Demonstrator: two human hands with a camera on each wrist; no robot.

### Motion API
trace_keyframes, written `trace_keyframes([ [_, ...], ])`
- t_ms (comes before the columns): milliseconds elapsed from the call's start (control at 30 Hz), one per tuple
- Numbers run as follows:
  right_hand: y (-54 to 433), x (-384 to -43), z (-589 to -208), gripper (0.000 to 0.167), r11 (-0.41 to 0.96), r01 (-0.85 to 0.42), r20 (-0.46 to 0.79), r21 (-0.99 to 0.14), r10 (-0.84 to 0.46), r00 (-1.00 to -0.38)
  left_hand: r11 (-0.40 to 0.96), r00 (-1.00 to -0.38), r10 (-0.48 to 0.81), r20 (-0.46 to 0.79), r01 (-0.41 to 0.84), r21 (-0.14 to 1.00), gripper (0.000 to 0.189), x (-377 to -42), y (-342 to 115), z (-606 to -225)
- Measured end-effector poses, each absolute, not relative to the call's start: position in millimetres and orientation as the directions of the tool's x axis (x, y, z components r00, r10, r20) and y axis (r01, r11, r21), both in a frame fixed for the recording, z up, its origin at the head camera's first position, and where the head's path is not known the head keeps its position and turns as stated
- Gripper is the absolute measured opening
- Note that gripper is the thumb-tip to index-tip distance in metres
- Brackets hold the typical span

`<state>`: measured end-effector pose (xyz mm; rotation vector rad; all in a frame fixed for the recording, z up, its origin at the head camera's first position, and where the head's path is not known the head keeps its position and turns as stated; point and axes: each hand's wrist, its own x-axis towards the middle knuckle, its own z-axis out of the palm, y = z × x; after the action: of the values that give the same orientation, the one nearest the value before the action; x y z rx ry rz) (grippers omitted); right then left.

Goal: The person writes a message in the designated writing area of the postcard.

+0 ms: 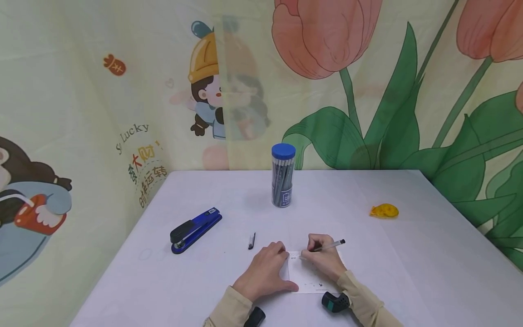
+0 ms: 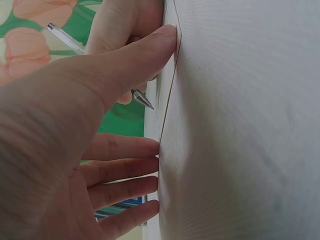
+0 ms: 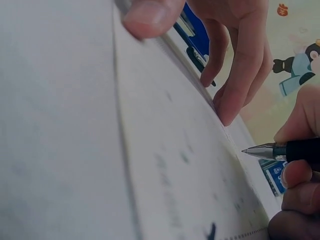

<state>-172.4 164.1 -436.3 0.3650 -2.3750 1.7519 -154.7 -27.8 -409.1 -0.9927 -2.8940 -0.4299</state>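
A small white sheet of paper (image 1: 304, 274) with small printed marks lies on the table. My left hand (image 1: 264, 271) rests along its left side, thumb on the near corner and fingertips at the far edge, fingers fairly straight. In my right hand (image 1: 325, 260) a gel pen (image 1: 334, 245) with a clear barrel is pinched near its black grip. The right wrist view shows the bare metal pen tip (image 3: 257, 151) pointing at the sheet's upper part, close over it. Beyond the left fingertips lies a small pen cap (image 1: 251, 240) with a dark clip.
A blue stapler (image 1: 196, 230) lies at the left. Toward the back stands a clear tube of pencils (image 1: 283, 177) with a blue lid. A small yellow object (image 1: 384, 210) lies at the right. Behind the white table (image 1: 143, 290) hangs a printed curtain (image 1: 253, 45).
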Motion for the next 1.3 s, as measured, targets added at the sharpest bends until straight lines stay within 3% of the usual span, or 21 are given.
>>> trace_keyframes([
  [1300, 163.1, -174.6, -442.5, 0.025, 0.36, -0.265, 0.248, -0.895, -0.095, -0.964, 0.761, -0.799, 0.589, 0.123, 0.599, 0.25, 0.068, -153.8, -27.8, -408.1],
])
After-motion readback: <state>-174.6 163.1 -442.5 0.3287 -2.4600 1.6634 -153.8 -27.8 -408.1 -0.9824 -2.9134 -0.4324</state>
